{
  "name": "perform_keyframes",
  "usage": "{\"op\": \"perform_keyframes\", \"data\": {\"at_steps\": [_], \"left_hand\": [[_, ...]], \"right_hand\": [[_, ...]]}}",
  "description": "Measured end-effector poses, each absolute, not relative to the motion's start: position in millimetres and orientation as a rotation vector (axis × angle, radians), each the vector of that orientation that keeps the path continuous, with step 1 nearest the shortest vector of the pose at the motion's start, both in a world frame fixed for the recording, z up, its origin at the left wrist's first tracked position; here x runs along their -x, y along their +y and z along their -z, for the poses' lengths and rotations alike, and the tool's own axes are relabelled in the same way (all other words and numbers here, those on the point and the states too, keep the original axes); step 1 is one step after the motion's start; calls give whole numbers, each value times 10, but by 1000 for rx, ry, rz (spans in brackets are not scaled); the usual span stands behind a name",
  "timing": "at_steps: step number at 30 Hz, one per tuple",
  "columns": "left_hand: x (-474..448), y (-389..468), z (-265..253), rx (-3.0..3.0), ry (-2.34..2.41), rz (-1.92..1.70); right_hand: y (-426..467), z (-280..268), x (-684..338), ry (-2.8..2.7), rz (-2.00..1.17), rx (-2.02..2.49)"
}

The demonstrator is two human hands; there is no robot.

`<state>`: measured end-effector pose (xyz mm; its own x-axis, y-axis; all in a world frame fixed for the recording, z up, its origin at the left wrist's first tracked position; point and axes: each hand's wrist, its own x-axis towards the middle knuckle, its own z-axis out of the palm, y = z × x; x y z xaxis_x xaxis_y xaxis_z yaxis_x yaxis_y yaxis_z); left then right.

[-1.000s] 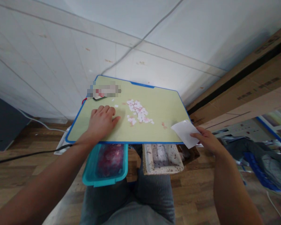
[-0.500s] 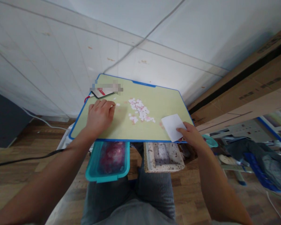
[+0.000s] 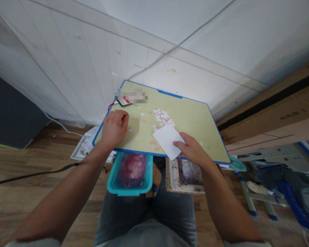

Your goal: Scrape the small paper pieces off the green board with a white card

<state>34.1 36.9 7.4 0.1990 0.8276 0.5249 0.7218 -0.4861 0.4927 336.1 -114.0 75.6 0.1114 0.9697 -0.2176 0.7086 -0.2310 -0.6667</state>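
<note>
My right hand (image 3: 192,146) grips a flat white card (image 3: 168,140) by its right edge, thumb on top. The card is over the front part of a pile of small white and pinkish pieces (image 3: 164,117), and hides some of them. The pieces lie on a pale yellow-green board (image 3: 193,118) with a blue rim. My left hand (image 3: 115,126) is at the board's left side, fingers curled in and thumb against them; whatever they may hold is hidden. A few loose bits (image 3: 142,114) lie between that hand and the pile.
A phone (image 3: 125,101), partly blurred out, lies at the board's back left corner. Below the front edge are a teal tub (image 3: 113,187) with reddish contents and a speckled box (image 3: 171,178). Cardboard boxes (image 3: 267,113) stand at the right, a white wall (image 3: 149,51) behind.
My right hand has moved left with the white card, from the board's right side onto the front of the pile. The left hand has come slightly nearer the front left. The view has shifted.
</note>
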Motion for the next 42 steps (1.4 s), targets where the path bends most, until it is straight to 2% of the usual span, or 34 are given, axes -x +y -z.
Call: {"op": "perform_keyframes", "data": {"at_steps": [6, 11, 14, 18, 23, 28, 31, 37, 42], "left_hand": [[-310, 378, -48, -2216, 1536, -1266], [-317, 359, -68, -2260, 1522, -1172], [-321, 349, -74, -2297, 1488, -1121], [-322, 329, -84, -2289, 1480, -1122], [-363, 321, -114, -2290, 1535, -1107], [-440, 456, -212, -2420, 1487, -1019], [-457, 642, -304, -2431, 1474, -1076], [-509, 1087, -331, -2275, 1518, -1282], [-516, 1209, -159, -2164, 1552, -1355]], "right_hand": [[-886, -785, -3697, -1768, -778, 2087], [-843, -761, -3916, -1688, -678, 2113], [-868, -778, -3884, -1713, -715, 2099], [-966, -816, -3758, -1791, -559, 2156], [-986, -870, -3655, -1934, -629, 2074], [-675, -922, -3621, -2004, -383, 2132], [-693, -953, -3649, -2058, -377, 2157], [-1030, -1030, -3710, -2100, -621, 2052], [-768, -1013, -3680, -2063, -458, 2070]]}}
